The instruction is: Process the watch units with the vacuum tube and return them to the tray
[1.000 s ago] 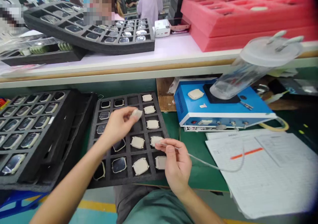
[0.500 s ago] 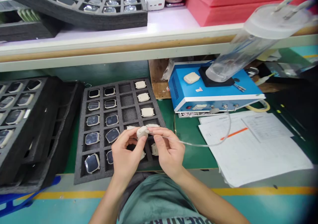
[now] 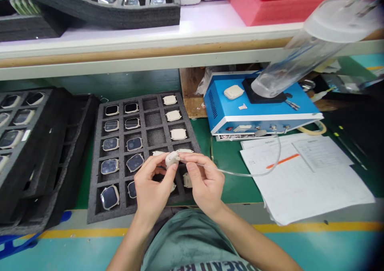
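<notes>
Green worktop stretched beneath a white shelf, and two hands met above a dark foam tray.

At the tray's near side, the left hand pinched a small pale casing between thumb and fingers, raised above the compartments, while the right hand pinched a clear tube close to its end, which pointed at the casing's right side; whether the tip touched could not be told. The tube curved right and away to the front of a blue box, at the far side of some papers. The step in hand seemed to be bringing tube and casing together, and the next move probably called for a steady left grip and fine aim with the right fingertips.
</notes>
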Tool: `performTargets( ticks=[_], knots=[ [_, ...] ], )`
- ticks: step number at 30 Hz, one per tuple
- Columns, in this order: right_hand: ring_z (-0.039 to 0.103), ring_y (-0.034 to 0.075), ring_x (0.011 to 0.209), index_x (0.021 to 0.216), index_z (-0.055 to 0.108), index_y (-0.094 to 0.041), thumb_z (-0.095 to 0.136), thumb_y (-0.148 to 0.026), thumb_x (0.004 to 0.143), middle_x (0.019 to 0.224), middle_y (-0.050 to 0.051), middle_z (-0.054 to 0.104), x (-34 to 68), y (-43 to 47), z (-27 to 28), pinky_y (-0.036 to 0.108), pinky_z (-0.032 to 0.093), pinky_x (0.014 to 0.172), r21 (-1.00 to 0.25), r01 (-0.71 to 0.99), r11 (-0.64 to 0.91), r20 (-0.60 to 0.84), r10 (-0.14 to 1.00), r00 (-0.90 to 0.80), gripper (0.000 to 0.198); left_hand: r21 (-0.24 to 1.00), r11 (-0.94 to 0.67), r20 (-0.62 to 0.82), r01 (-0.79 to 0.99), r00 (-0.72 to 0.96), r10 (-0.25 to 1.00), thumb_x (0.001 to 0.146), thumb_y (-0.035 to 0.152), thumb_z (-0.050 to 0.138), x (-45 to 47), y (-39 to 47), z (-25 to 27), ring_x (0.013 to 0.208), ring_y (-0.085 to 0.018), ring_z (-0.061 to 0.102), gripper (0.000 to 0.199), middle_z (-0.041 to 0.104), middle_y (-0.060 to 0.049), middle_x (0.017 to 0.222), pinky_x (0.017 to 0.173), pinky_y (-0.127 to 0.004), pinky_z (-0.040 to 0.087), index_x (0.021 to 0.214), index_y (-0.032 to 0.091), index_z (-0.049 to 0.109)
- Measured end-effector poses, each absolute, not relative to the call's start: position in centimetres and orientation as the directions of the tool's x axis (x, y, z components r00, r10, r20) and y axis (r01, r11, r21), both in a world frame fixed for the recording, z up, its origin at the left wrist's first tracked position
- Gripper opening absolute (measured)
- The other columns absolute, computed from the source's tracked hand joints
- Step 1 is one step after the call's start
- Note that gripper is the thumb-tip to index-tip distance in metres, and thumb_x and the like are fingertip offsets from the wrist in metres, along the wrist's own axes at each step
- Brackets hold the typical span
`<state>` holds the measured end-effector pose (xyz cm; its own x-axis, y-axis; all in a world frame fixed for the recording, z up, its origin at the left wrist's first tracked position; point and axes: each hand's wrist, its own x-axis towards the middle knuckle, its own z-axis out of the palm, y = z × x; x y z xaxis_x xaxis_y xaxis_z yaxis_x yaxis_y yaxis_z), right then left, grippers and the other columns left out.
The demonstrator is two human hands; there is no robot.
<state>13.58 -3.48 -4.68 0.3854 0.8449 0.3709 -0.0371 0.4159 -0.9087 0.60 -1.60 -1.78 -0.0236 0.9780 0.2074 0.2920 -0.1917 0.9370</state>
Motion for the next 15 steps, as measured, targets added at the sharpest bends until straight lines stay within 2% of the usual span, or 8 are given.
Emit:
performTargets(
  ticks=[15],
  knots=[
    [0.079,0.019,0.1,0.104,0.078,-0.025,0.064,-0.018,0.102,0.104,0.005,0.082,13.57,-3.42,-4.54,0.033,0.066,0.091,-0.909,-0.065,0.411,0.357,0.851,0.386,0.016,0.921,-0.22,0.229,0.322,0.009,0.973,0.09,0.02,0.079,0.41,-1.68,-1.97,0.085,-0.015,0.069,0.021,0.078,-0.002,0.101,0.07,-0.023,0.058,0.11,0.026,0.081]
  ],
)
